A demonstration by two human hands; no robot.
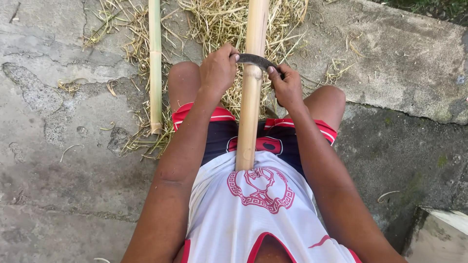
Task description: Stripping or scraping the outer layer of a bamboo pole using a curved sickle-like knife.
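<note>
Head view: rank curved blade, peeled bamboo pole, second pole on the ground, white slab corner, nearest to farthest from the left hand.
From the left hand:
1. Curved blade, gripped at its end.
2. Peeled bamboo pole, just beside it, under the blade.
3. Second pole, lying to the left on the concrete.
4. White slab corner, bottom right.

Bamboo pole (250, 97) between the knees, curved blade (255, 60) across it, second pole (155, 63) to its left

Both bare arms reach forward, elbows bent and forearms converging. The left hand (217, 69) is clenched in a fist, knuckles up; the right hand (286, 86) is likewise clenched, wrist angled inward.
</note>
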